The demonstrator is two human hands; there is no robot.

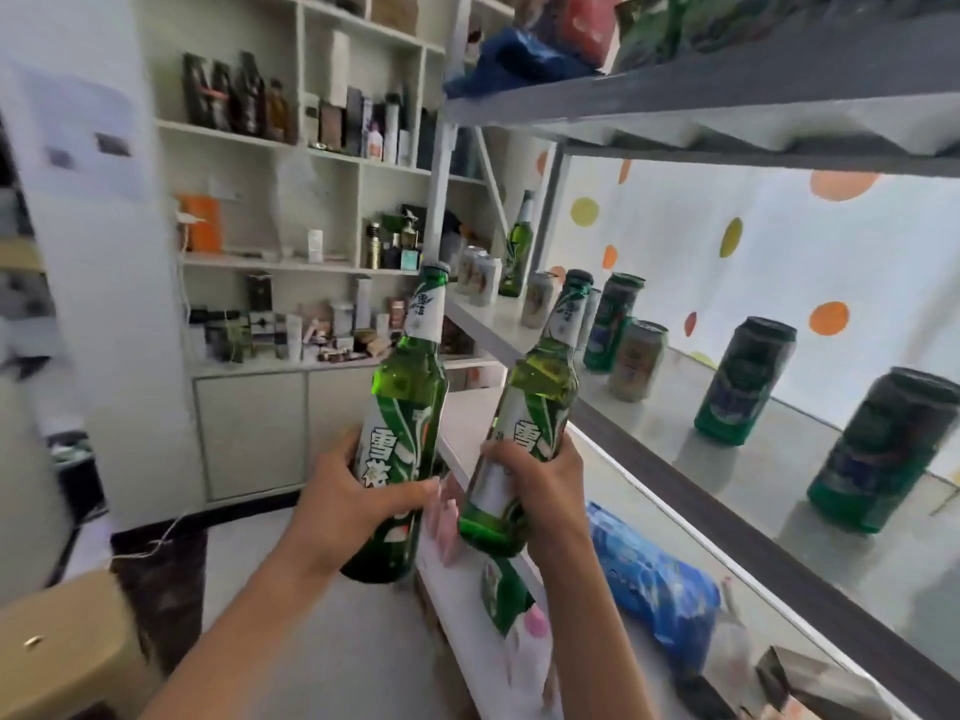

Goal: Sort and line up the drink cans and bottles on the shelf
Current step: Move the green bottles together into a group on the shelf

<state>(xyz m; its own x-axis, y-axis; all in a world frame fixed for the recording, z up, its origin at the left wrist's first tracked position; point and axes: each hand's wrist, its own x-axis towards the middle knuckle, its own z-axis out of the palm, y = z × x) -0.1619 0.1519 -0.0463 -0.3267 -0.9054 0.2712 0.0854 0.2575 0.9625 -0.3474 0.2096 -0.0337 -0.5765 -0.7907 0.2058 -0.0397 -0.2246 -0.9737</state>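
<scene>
- Left hand [349,504] grips the left green bottle [402,423] around its lower body, upright, in the air in front of the shelf [644,407].
- Right hand [540,491] grips the right green bottle [535,407], tilted, beside the shelf edge.
- Cans [744,379] stand scattered on the shelf; another bottle [518,246] at the far end.

Two green glass bottles with white-and-green labels are held off the shelf [519,340], near each other: the left bottle [402,423] nearly upright, the right bottle [524,423] tilted toward the shelf. A third bottle [517,252] stands upright at the far end, with silver cans [480,275] beside it; dark green cans [745,381] stand spaced along the shelf.
</scene>
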